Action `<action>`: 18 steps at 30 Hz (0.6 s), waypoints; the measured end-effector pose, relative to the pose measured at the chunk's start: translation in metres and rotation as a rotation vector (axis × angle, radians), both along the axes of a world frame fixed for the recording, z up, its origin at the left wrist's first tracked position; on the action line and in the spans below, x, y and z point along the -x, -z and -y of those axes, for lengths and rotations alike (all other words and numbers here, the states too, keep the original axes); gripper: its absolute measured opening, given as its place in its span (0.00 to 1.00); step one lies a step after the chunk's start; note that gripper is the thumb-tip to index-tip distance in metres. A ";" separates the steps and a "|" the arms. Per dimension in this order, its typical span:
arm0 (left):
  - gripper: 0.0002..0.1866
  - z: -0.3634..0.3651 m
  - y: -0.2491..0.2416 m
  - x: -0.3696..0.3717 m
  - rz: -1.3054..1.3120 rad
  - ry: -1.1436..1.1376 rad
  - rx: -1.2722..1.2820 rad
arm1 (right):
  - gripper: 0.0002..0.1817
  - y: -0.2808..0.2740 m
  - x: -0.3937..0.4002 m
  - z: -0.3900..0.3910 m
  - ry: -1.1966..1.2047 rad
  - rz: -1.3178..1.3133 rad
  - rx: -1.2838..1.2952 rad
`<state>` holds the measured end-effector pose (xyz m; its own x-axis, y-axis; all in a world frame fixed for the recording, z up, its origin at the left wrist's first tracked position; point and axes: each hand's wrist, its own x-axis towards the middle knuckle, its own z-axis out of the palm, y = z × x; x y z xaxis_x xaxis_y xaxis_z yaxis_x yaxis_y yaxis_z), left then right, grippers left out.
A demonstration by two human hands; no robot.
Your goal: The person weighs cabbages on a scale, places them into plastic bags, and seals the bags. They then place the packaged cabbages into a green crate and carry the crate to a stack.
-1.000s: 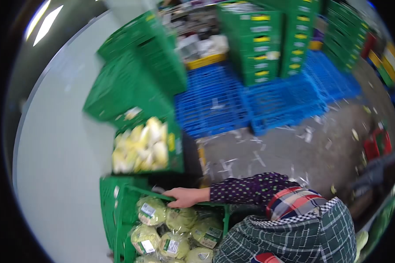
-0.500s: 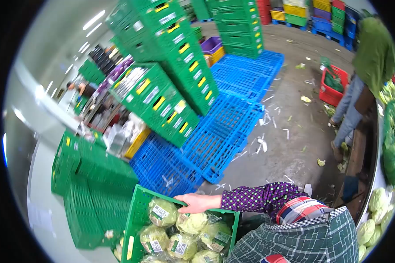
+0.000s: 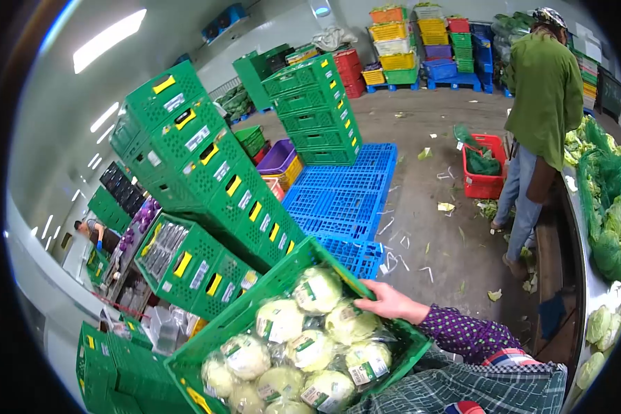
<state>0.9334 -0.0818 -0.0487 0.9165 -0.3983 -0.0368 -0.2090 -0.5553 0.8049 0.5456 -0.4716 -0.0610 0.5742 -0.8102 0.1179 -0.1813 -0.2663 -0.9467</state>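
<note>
A green plastic crate (image 3: 228, 319) fills the lower middle of the view, tilted, its near end cut off by the bottom edge. Inside lie several round pale-green cabbages (image 3: 310, 350) in clear film with labels. My right hand (image 3: 391, 301) grips the crate's upper right rim, its thumb on the inner side and the other fingers partly hidden over the edge. My forearm wears a purple dotted sleeve (image 3: 462, 332). My left hand is out of view.
Tall stacks of green crates (image 3: 217, 172) stand ahead on the left, near blue pallets (image 3: 341, 190). At right, a person in a green top (image 3: 541, 90) stands by a table with netted vegetables (image 3: 607, 221). A red basket (image 3: 483, 181) and leaf scraps lie on the floor.
The crate has come up and further into view, showing more cabbages, with my right hand still on its rim. My view has tilted upward, bringing in the back wall and the person's whole body.
</note>
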 end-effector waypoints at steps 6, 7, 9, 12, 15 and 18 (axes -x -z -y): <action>0.11 0.179 0.048 -0.028 0.111 0.127 0.144 | 0.27 0.000 0.072 0.119 0.173 0.106 0.042; 0.11 0.206 0.060 -0.038 0.106 0.123 0.142 | 0.28 -0.018 0.084 0.132 0.178 0.145 -0.019; 0.11 0.248 0.088 -0.052 0.194 0.149 0.093 | 0.29 -0.030 0.099 0.167 0.210 0.098 -0.012; 0.10 0.334 0.017 0.007 0.051 0.139 0.113 | 0.30 -0.048 0.114 0.213 0.231 0.045 -0.087; 0.10 0.396 0.026 0.004 0.087 0.153 0.112 | 0.30 -0.038 0.124 0.272 0.256 0.048 -0.112; 0.10 0.470 0.032 0.007 0.017 0.146 0.145 | 0.30 -0.041 0.119 0.336 0.294 0.065 -0.153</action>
